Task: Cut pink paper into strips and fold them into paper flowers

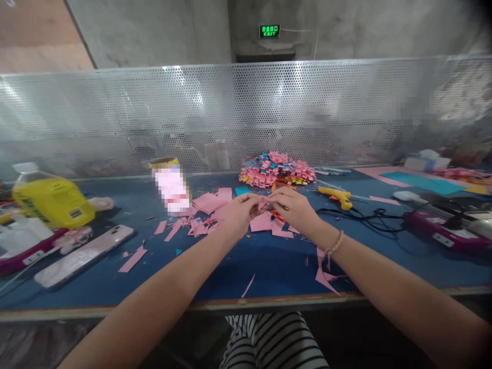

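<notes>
Near the middle of the blue table (230, 277), my left hand (246, 209) pinches a small piece of pink paper (263, 203). My right hand (294, 207) is closed at the same piece, close beside the left. A thin dark tool with a yellowish part, too small to name, shows between its fingers. Pink paper sheets (261, 221) lie just under both hands. Beyond them is a heap of folded pink and blue paper pieces (269, 166). Cut pink scraps (198, 225) are scattered to the left of my hands.
At the left are a yellow bottle (54, 200), a phone (84, 256) and a blurred-out upright object (171, 189). On the right lie a yellow glue gun (336, 196), its black cord and a purple power strip (442, 230). A perforated metal screen (249, 113) stands behind.
</notes>
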A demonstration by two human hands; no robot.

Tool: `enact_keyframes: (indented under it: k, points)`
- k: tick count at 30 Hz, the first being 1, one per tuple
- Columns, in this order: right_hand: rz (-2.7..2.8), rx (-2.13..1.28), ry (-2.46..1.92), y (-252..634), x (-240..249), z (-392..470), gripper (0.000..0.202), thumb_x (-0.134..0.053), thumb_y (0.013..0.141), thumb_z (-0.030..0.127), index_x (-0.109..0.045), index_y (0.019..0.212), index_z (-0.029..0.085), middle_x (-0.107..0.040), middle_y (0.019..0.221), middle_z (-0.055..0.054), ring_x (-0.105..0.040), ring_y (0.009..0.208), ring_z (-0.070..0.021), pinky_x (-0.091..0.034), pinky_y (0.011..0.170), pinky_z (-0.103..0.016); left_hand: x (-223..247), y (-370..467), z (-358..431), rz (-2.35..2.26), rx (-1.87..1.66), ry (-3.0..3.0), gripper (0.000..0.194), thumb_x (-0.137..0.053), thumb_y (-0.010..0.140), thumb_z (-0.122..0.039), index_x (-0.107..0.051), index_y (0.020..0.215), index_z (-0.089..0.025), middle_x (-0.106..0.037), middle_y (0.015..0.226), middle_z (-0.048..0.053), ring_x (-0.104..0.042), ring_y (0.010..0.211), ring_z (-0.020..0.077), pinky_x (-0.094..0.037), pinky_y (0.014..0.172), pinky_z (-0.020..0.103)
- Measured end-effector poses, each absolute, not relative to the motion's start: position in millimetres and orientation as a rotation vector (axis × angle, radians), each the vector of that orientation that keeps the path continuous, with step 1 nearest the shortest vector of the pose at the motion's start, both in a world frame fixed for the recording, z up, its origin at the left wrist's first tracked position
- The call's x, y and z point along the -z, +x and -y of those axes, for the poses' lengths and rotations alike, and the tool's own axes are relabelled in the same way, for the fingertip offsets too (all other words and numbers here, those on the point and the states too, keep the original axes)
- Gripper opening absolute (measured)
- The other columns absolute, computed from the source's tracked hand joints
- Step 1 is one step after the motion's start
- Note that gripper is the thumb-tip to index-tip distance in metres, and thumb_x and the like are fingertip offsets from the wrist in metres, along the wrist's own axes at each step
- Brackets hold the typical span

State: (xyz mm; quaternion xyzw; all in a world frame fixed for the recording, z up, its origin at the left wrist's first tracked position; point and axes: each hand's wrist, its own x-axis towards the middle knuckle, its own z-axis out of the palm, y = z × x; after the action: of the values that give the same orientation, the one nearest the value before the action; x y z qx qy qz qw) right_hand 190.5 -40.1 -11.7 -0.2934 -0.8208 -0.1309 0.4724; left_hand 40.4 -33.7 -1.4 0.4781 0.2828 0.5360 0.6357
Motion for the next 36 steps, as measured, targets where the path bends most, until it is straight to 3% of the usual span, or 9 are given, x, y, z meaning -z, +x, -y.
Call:
enact_keyframes:
  k: [13,16,20,25,36]
  points:
    - [2.191,0.477,-0.755,190.3,6.1,48.5,0.021,-0.043,0.076,0.009,-0.058,0.088,0.017,-0.055,0.088,-0.008,-0.05,0.087,-0.0179,-0.044,0.079,-0.035,-2.9,40.0,36.5,-0.62,-1.21,1.056,0.01,-0.063,0.059,-0.016,-0.055,0.056,-0.011,-0.054,0.053,0.0,-0.052,0.055,0.0079,-0.044,0.065,0.026]
    - [2.073,0.308,-0.765,186.6,6.2,49.9,0.022,-0.044,0.074,0.009,-0.057,0.088,0.019,-0.053,0.089,-0.007,-0.05,0.087,-0.0173,-0.045,0.077,-0.034,-1.4,39.9,33.7,-0.625,-1.228,1.072,0.009,-0.062,0.059,-0.016,-0.055,0.057,-0.011,-0.054,0.053,0.0,-0.052,0.055,0.0077,-0.045,0.064,0.025]
    - [1.792,-0.154,-0.897,182.8,6.7,46.6,0.017,-0.046,0.073,0.016,-0.053,0.088,0.019,-0.051,0.092,-0.008,-0.054,0.081,-0.0162,-0.049,0.063,-0.029,-0.2,40.0,30.9,-0.659,-1.276,1.13,0.009,-0.061,0.06,-0.017,-0.055,0.056,-0.011,-0.054,0.055,0.001,-0.051,0.055,0.0079,-0.044,0.062,0.025]
    - [1.68,-0.679,-0.964,181.8,9.4,39.5,0.015,-0.047,0.075,0.032,-0.051,0.076,0.019,-0.056,0.072,-0.002,-0.057,0.065,-0.0134,-0.049,0.059,-0.027,1.6,41.0,31.8,-0.662,-1.256,1.226,0.01,-0.059,0.061,-0.019,-0.054,0.056,-0.012,-0.053,0.056,0.0,-0.05,0.055,0.0078,-0.044,0.062,0.026]
    - [1.608,-0.812,-0.979,180.0,9.5,39.6,0.025,-0.056,0.066,0.04,-0.052,0.067,0.016,-0.054,0.056,0.001,-0.052,0.05,-0.0099,-0.044,0.051,-0.024,5.1,39.5,32.0,-0.639,-1.261,1.399,0.011,-0.055,0.064,-0.021,-0.055,0.056,-0.013,-0.052,0.057,-0.001,-0.048,0.058,0.0084,-0.041,0.061,0.024]
